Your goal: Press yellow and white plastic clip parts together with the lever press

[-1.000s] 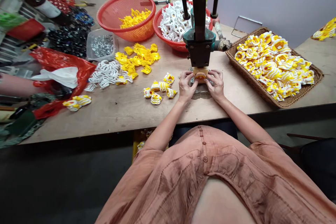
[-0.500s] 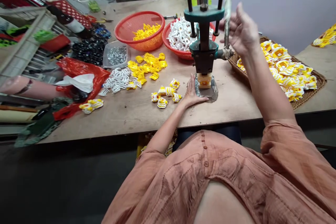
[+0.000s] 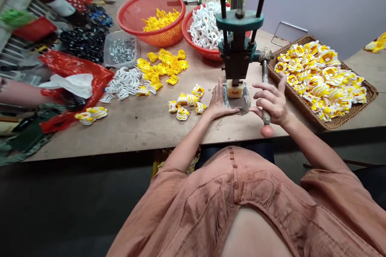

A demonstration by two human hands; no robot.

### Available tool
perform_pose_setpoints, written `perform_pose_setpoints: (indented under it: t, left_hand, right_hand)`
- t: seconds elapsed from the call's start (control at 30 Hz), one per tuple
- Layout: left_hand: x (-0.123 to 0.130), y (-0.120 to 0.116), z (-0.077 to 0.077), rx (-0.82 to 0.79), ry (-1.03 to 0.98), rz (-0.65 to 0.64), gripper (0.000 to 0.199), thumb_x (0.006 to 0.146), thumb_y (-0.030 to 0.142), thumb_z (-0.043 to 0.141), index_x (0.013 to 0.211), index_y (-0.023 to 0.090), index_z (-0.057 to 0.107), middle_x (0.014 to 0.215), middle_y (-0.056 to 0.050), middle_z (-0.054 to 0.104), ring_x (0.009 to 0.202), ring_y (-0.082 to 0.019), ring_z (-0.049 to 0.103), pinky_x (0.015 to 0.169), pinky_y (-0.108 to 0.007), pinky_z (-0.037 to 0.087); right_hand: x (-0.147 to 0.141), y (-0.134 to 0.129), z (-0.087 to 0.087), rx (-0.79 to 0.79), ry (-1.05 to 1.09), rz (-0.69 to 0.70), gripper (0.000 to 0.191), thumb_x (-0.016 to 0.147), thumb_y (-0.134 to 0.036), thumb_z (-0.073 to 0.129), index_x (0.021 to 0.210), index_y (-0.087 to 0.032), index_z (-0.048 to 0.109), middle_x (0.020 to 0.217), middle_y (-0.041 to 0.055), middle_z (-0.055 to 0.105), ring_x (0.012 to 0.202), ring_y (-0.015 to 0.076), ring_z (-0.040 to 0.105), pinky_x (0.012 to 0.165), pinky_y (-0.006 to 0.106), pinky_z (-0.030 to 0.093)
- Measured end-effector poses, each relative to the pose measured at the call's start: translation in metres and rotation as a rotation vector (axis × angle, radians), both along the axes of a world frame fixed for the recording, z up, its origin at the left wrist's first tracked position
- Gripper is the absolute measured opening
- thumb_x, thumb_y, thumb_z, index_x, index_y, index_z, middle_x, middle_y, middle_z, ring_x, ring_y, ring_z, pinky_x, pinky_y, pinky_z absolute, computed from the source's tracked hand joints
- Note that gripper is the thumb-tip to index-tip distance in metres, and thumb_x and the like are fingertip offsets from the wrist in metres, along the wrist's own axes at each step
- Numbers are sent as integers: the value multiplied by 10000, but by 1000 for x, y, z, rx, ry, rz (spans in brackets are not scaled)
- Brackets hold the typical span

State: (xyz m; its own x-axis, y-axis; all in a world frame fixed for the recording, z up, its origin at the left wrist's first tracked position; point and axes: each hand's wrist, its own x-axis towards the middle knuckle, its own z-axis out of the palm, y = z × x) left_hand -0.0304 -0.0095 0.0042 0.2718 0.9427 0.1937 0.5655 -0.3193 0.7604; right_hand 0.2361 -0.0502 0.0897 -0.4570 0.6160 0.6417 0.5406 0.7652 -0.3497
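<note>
Now the lever (image 3: 265, 71), upright half a second ago, points toward the person; the right hand (image 3: 274, 104) has come down with it, fingers half-curled across it, though whether it grips I cannot tell. The left hand (image 3: 217, 102) stays spread against the base (image 3: 243, 107). Beyond, the yellow piece (image 3: 235, 92) remains under the press (image 3: 237, 63).

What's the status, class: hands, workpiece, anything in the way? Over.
Left hand against base; right hand at lever, fingers loose. Yellow piece in block, under press. Striped pieces left of left hand, off the base.
</note>
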Motion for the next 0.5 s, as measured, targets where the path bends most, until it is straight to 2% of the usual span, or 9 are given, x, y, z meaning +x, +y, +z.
perform_pose_setpoints:
  t: [0.1, 0.17, 0.27, 0.33, 0.4, 0.43, 0.47, 0.5]
  left_hand:
    - [1, 0, -1, 23, -48, -9, 1681, 481, 641, 1066, 1770, 275, 51, 1766, -244, 271, 1667, -496, 247, 1377, -658, 177]
    - [1, -1, -2, 8, -54, -8, 1678, 484, 614, 1072, 1771, 267, 51, 1777, -246, 254, 1678, -503, 218, 1380, -663, 169]
    - [-1, 0, -3, -52, -41, 0, 1682, 480, 582, 1075, 1772, 262, 48, 1816, -231, 170, 1705, -512, 118, 1392, -664, 138]
    - [-3, 1, -3, -78, -76, -1, 1601, 517, 566, 1067, 1769, 286, 110, 1814, -202, 195, 1710, -489, 129, 1396, -644, 167]
    - [-5, 2, -2, -69, -157, 24, 1426, 612, 550, 1034, 1753, 313, 212, 1759, -171, 309, 1684, -436, 257, 1380, -604, 256]
    - [-5, 3, 0, -49, -196, 51, 1304, 669, 539, 1009, 1733, 315, 289, 1709, -157, 378, 1651, -404, 338, 1365, -577, 304]
    - [-3, 4, 1, -18, -226, 84, 1159, 723, 527, 980, 1695, 307, 387, 1648, -143, 443, 1607, -373, 413, 1347, -548, 347]
    - [-1, 4, 2, 18, -241, 119, 1002, 770, 513, 953, 1634, 291, 495, 1588, -131, 494, 1559, -348, 474, 1326, -525, 383]
  right_hand:
    - [-4, -7, 6, -155, 87, -101, 520, 953, -693, 693, 678, -263, 593, 869, 24, 720, 1292, 386, 714, 1321, 793, 245]
    - [-7, -13, 20, -241, 83, -86, 594, 887, -788, 717, 636, -270, 572, 795, 17, 690, 1218, 380, 738, 1302, 797, 295]
    - [-10, -7, 67, -236, 116, -45, 704, 862, -948, 575, 658, -275, 559, 681, 4, 615, 947, 300, 776, 1224, 736, 462]
    - [-15, 18, 109, -120, 319, -101, 707, 892, -973, 449, 765, -288, 570, 690, -8, 595, 759, 219, 737, 1074, 597, 618]
    - [-22, 60, 148, -38, 573, -145, 562, 973, -856, 512, 924, -301, 585, 824, -20, 647, 689, 149, 701, 849, 388, 670]
    - [-25, 84, 162, -89, 625, -129, 406, 1035, -708, 586, 1000, -304, 598, 976, -28, 692, 737, 112, 714, 799, 288, 647]
    - [-29, 108, 171, -188, 655, -85, 254, 1095, -520, 609, 1055, -269, 602, 1045, -35, 700, 773, 79, 720, 786, 227, 625]
    - [-32, 131, 174, -324, 694, -71, 179, 1127, -400, 586, 1059, -233, 592, 961, -42, 711, 753, 68, 708, 749, 194, 608]
